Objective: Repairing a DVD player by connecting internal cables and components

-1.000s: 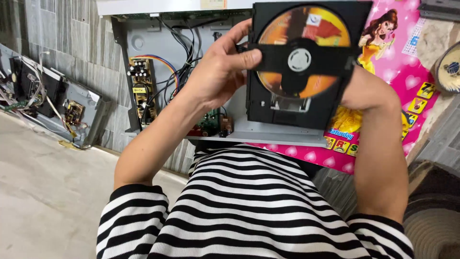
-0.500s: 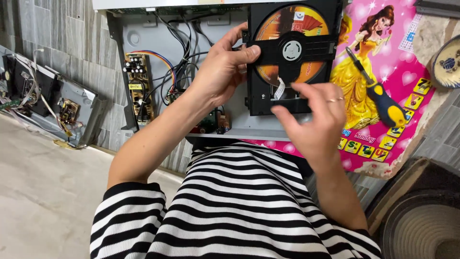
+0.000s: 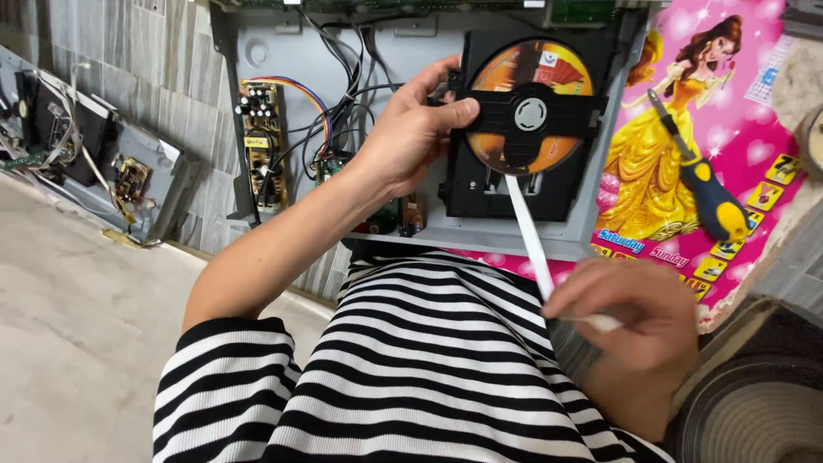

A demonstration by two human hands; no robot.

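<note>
My left hand (image 3: 411, 137) grips the left edge of a black disc drive unit (image 3: 514, 184) that holds an orange disc (image 3: 561, 81) under a black clamp bar. The drive sits inside an open grey player chassis (image 3: 403, 51). A white flat ribbon cable (image 3: 529, 236) runs from the drive's lower part down to my right hand (image 3: 639, 321), which pinches its free end near my lap. My striped sleeves and shirt fill the lower part of the view.
A green-brown circuit board (image 3: 261, 141) with coloured wires sits at the chassis's left. A yellow-and-black screwdriver (image 3: 699, 176) lies on a pink cartoon poster (image 3: 737, 111) at right. Another opened device (image 3: 94, 163) lies at far left on the floor.
My right hand left the drive and moved down toward my lap, drawing the white ribbon cable out with it. The left hand kept its grip on the drive.
</note>
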